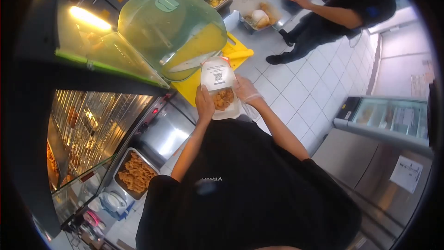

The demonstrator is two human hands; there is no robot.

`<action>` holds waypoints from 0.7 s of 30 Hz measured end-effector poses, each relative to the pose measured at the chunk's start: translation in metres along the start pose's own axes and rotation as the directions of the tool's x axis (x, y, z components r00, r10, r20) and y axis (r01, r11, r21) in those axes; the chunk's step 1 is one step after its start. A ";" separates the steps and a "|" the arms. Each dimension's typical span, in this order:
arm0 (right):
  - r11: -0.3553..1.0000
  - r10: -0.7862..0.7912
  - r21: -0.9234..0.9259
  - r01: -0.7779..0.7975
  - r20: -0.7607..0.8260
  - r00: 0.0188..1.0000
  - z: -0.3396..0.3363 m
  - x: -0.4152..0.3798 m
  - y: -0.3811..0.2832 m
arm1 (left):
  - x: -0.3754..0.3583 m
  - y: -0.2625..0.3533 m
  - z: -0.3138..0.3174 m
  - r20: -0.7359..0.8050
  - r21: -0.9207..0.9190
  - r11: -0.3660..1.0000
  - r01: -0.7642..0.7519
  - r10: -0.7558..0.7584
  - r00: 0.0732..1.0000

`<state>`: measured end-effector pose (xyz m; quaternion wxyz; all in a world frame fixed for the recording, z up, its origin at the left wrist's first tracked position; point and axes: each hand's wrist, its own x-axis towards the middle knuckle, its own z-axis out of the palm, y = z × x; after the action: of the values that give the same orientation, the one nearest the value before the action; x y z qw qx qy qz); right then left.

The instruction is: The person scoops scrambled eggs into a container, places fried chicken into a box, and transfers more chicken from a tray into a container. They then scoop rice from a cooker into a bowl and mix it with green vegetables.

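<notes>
Close in, left hand (204, 104) and gloved right hand (245, 90) grip the open white takeaway box (221, 93), fingers wrapped on both sides, fried pieces inside. Just beyond: yellow cutting board (240, 52) on the counter. Risk: hinged lid flopping, box tilting, food spilling out.

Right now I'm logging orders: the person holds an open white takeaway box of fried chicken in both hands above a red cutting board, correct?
Not quite. The head view shows the cutting board is yellow, not red. The rest stands: the left hand and the gloved right hand hold the open white takeaway box with fried chicken inside.
</notes>
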<state>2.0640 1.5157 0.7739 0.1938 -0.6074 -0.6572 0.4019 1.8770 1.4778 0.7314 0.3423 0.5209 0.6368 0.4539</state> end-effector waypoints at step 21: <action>0.773 -0.625 0.203 0.601 0.403 0.668 -0.067 0.082 0.075 | -0.012 0.042 -0.003 0.123 0.375 0.898 -0.230 0.198 0.972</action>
<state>2.1467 1.6091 0.7380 0.1763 -0.2360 -0.8381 0.4592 1.8919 1.4672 0.7714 0.2068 0.6631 0.6379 0.3324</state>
